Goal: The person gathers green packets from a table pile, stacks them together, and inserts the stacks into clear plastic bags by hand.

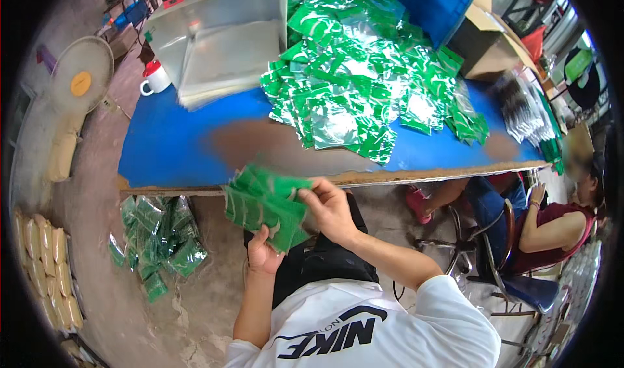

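In front of my body, just off the table's near edge, I hold several flat green packets (263,207) fanned over one another. My left hand (265,254) grips them from below, its thumb lying on the top packet. At their upper right corner my right hand (330,209) pinches the packets between thumb and fingers. On the blue table (162,148) beyond my hands lies a large heap of shiny green and silver packets (364,75). Part of the heap reaches close to the near edge.
A grey tray (227,56) and a white mug (155,78) stand at the table's left. Behind the heap are a blue bin (435,4) and a cardboard box (487,49). Bagged green packets (159,235) lie on the floor. A seated person (552,231) is at right.
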A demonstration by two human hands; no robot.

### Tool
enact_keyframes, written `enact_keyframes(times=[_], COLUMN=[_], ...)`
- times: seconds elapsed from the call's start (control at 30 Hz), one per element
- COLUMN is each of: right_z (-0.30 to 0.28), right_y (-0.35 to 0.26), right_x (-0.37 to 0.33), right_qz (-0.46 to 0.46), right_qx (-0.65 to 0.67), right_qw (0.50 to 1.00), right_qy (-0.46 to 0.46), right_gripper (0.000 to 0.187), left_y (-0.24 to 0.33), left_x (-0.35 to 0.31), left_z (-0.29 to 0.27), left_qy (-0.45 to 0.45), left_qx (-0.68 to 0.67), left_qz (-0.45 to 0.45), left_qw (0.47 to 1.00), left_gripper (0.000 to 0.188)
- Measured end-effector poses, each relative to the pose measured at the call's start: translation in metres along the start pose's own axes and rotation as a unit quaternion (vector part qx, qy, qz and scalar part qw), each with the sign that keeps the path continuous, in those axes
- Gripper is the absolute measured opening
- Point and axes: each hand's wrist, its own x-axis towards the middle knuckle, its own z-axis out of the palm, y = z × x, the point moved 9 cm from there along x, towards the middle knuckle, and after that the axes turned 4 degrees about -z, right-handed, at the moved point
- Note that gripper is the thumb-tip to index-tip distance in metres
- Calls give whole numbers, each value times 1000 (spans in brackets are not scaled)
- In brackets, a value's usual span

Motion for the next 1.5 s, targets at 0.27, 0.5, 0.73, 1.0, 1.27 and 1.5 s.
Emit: enact_keyframes(times=[0.27,0.5,0.73,1.0,1.27,1.5], right_z=[-39,-43,-39,-24,-20,17], right_y=[-34,-28,-70,-30,-49,-15], right_x=[45,-6,57,26,113,64], right_qz=[-230,-61,-238,-239,-218,-308], right_qx=[-665,-210,-567,-505,-504,-536], right_qw=[686,973,789,811,835,753], right_qy=[-185,68,16,-174,-26,-227], right_gripper=[83,14,52,42,43,54], left_y=[23,-5,11,25,19,41], left_x=[-8,-6,9,-1,16,-15], left_z=[-12,0,7,-1,6,-32], left_qy=[62,-37,43,15,56,70], left_qx=[130,20,98,157,193,108], left_qz=[75,-23,39,28,38,64], left_qw=[987,999,994,987,979,990], left_gripper=[55,58,54,54,55,58])
